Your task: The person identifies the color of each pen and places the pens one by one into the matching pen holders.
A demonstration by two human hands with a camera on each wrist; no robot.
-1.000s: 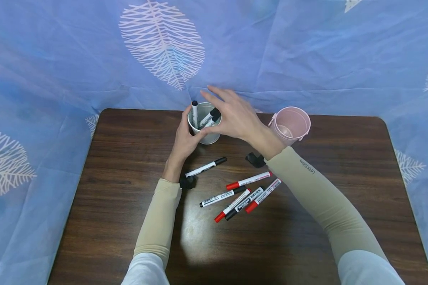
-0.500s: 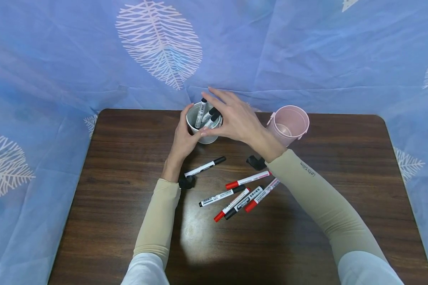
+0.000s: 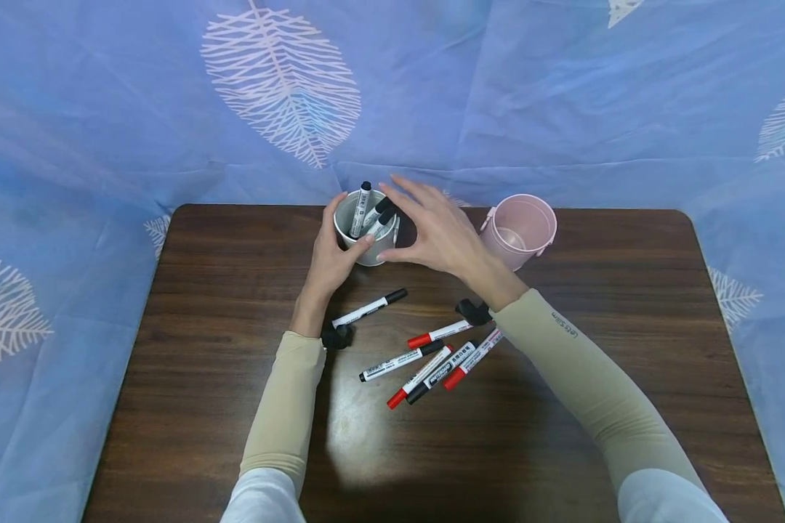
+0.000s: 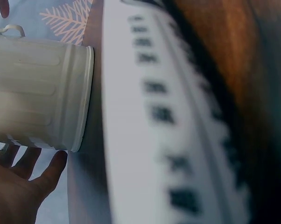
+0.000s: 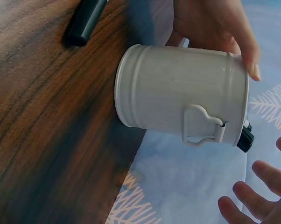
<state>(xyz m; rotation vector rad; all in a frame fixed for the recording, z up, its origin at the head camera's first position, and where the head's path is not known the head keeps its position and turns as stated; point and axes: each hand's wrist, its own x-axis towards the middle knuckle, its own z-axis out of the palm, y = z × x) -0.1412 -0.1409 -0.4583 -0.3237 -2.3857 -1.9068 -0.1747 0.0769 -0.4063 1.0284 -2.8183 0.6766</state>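
Loosely, the right hand (image 3: 437, 234) curves beside the white bucket (image 5: 180, 88).

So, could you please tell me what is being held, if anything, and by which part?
The left hand holds the off-white bucket by its left side wall and rim; the right hand holds nothing.

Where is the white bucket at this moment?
In the head view, the white bucket is left of the pink bucket, between the left hand and right hand.
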